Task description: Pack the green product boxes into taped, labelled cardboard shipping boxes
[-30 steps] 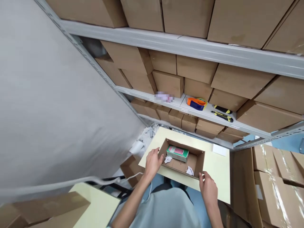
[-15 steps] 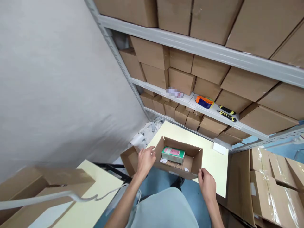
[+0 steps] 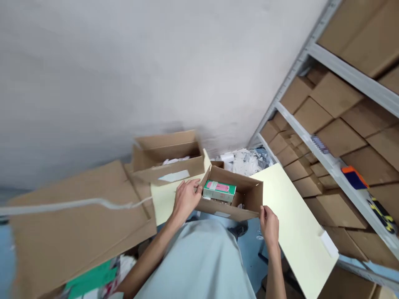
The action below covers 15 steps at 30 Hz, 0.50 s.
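An open cardboard box [image 3: 255, 197] is in front of my body, held between both hands. My left hand [image 3: 187, 197] grips its left end, with the fingers over the rim. At the right front corner, my right hand [image 3: 269, 224] pinches the box edge between thumb and fingers. Inside lies a small green-and-white carton [image 3: 218, 192] with a pink picture on top, toward the left end. Bits of crumpled white paper show beside it on the box floor. A white label [image 3: 222, 214] is on the outer front wall.
A larger open box [image 3: 168, 141] stands on a cream table [image 3: 162, 207] to the left, near a big cardboard box [image 3: 77, 216] and a white cable [image 3: 93, 202]. Another cream table [image 3: 299, 216] is at right, beside shelving [image 3: 330, 162] full of boxes. Paper scraps [image 3: 249, 162] lie by the wall.
My view has turned left, bringing the larger open box into sight and shifting the shelves right. The held box has swung left with my hands, away from the right table.
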Motion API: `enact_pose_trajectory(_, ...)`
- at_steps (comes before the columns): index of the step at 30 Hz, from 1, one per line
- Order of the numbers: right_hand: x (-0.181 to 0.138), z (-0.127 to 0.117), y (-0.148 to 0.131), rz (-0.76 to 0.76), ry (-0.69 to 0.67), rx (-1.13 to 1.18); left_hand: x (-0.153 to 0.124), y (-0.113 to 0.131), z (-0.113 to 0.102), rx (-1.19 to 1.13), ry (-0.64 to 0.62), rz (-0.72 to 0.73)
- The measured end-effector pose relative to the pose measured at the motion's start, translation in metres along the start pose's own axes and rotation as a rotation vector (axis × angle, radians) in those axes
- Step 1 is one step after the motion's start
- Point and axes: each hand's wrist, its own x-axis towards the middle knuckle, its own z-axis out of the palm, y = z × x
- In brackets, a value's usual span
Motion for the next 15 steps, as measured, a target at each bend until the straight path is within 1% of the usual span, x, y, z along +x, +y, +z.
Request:
enact_pose_trajectory(5, 0.017, 0.054, -0.083, -0.16, -0.099, 0.004, -0.015, -0.09, -0.064, -0.021, 0.133, -0.183)
enact_pose_trajectory(8, 0.028, 0.082, -0.126, -0.268, -0.171, -0.011, -0.034, -0.134, -0.092, -0.06, 0.213, -0.296)
enact_pose_trajectory(11, 0.043, 0.105, -0.165, -0.375, -0.25, -0.057, -0.054, -0.166, -0.104, -0.107, 0.294, -0.422)
enact_pose_trajectory(13, 0.054, 0.117, -0.185, -0.438, -0.302, -0.084, -0.064, -0.18, -0.104, -0.119, 0.333, -0.485)
enact_pose_trajectory(15, 0.065, 0.126, -0.199, -0.495, -0.328, -0.104, -0.07, -0.189, -0.099, -0.122, 0.35, -0.522)
